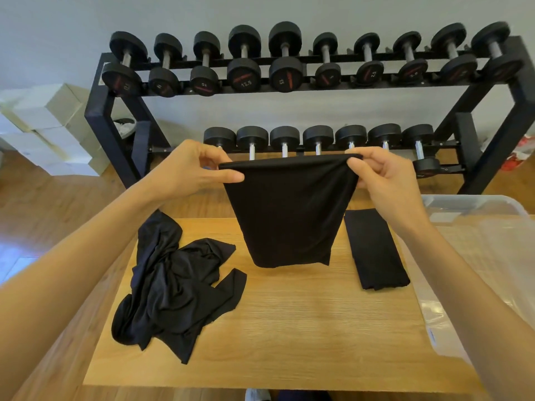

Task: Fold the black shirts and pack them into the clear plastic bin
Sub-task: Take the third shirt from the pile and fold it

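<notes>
In the middle of the frame both hands hold a half-folded black shirt [289, 209] up above the table [304, 328]. The left hand [188, 172] pinches the shirt's upper left corner between thumb and fingers, and the right hand [382, 175] pinches the upper right corner the same way, so the top edge runs taut and nearly level between them. The cloth hangs down from that edge, narrowing toward its lower end, which appears to hang just clear of the tabletop. At lower left of the frame a heap [173, 287] of unfolded black shirts lies crumpled on the table, with part of it at the table's far left corner. Right of centre a folded shirt [376, 250] lies flat on the table as a narrow strip, its long side running away from the viewer. Just beside it, along the right edge of the frame, stands the clear bin [469, 215]; I see no black cloth in the part of it that shows, though the right forearm covers much of it. Behind the table, across the upper half of the frame, a black rack [98, 117] carries two rows of dumbbells [244, 73] against a pale wall. At upper left, white boxes [46, 120] are stacked on the wooden floor [43, 198].
</notes>
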A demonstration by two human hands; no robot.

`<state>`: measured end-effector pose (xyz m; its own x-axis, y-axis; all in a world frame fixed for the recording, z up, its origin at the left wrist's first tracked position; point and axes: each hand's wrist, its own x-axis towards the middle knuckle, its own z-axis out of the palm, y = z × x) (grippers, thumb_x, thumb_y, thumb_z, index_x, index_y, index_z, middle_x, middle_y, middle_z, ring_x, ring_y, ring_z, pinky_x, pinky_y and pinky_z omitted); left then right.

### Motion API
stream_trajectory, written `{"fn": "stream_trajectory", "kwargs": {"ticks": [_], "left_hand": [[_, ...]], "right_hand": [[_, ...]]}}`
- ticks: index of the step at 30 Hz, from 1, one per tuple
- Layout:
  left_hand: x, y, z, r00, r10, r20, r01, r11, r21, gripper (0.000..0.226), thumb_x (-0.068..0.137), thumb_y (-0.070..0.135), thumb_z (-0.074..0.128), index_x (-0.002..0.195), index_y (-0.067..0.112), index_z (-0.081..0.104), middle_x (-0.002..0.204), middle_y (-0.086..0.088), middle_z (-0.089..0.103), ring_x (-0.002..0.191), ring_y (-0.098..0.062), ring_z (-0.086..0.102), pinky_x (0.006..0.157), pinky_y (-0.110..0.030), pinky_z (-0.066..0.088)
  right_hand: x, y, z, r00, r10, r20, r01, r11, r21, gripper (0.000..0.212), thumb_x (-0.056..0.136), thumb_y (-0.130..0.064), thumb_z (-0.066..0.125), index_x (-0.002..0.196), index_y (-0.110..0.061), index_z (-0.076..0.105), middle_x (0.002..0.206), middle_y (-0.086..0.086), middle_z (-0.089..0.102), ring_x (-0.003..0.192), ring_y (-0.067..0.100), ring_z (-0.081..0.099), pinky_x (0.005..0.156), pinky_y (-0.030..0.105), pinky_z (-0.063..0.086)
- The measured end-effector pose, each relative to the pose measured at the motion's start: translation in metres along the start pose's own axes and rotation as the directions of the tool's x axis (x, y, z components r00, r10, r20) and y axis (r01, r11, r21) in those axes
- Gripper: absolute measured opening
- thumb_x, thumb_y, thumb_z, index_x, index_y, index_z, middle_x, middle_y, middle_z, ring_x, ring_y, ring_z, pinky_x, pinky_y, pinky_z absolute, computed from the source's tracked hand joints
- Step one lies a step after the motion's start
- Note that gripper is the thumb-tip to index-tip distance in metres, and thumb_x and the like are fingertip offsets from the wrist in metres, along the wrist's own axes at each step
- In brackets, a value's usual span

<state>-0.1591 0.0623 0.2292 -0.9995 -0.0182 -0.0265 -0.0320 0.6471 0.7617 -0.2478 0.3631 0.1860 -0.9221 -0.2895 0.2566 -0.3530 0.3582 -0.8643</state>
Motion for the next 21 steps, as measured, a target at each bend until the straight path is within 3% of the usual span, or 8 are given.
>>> {"fn": "stream_trajectory", "kwargs": {"ticks": [3, 8, 14, 21], "left_hand": [[0.005, -0.004, 0.005, 0.999, -0.034, -0.012, 0.033, 0.997, -0.073, 0.02, 0.075, 0.038, 0.068, 0.082, 0.019, 0.068, 0.081, 0.011, 0.071, 0.08, 0.001, 0.065, 0.074, -0.009, 0.046], [0.021, -0.014, 0.01, 0.992, -0.126, -0.025, 0.12, 0.978, -0.168, 0.007, 0.09, 0.022, 0.064, 0.091, 0.016, 0.066, 0.062, 0.013, 0.07, 0.056, 0.002, 0.062, 0.057, -0.006, 0.046], [0.054, -0.018, 0.019, 0.965, -0.232, -0.125, 0.177, 0.921, -0.346, 0.009, 0.093, 0.019, 0.061, 0.099, 0.018, 0.067, 0.081, 0.008, 0.076, 0.08, -0.008, 0.073, 0.063, -0.016, 0.058], [0.085, -0.027, 0.018, 0.97, -0.112, -0.216, 0.038, 0.948, -0.317, 0.011, 0.092, 0.017, 0.062, 0.102, 0.019, 0.068, 0.095, 0.007, 0.075, 0.091, -0.01, 0.073, 0.075, -0.02, 0.058]], "right_hand": [[0.005, 0.007, 0.001, 1.0, 0.009, 0.002, -0.009, 1.0, -0.023, 0.019, 0.096, -0.026, 0.057, 0.114, -0.026, 0.065, 0.099, -0.007, 0.071, 0.1, 0.005, 0.065, 0.095, 0.039, 0.053], [0.023, 0.015, 0.005, 0.999, 0.032, 0.016, -0.032, 0.999, -0.006, 0.012, 0.096, -0.023, 0.058, 0.106, -0.027, 0.064, 0.093, -0.012, 0.068, 0.093, 0.002, 0.066, 0.085, 0.023, 0.056], [0.059, 0.028, 0.011, 0.999, 0.05, -0.003, -0.05, 0.999, -0.011, 0.016, 0.096, -0.021, 0.057, 0.11, -0.02, 0.066, 0.092, -0.013, 0.067, 0.083, -0.012, 0.061, 0.072, 0.004, 0.046], [0.093, 0.037, 0.005, 1.0, 0.023, 0.001, -0.022, 0.998, -0.058, 0.014, 0.096, -0.023, 0.057, 0.109, -0.022, 0.064, 0.093, -0.017, 0.063, 0.086, -0.018, 0.057, 0.075, 0.0, 0.043]]}}
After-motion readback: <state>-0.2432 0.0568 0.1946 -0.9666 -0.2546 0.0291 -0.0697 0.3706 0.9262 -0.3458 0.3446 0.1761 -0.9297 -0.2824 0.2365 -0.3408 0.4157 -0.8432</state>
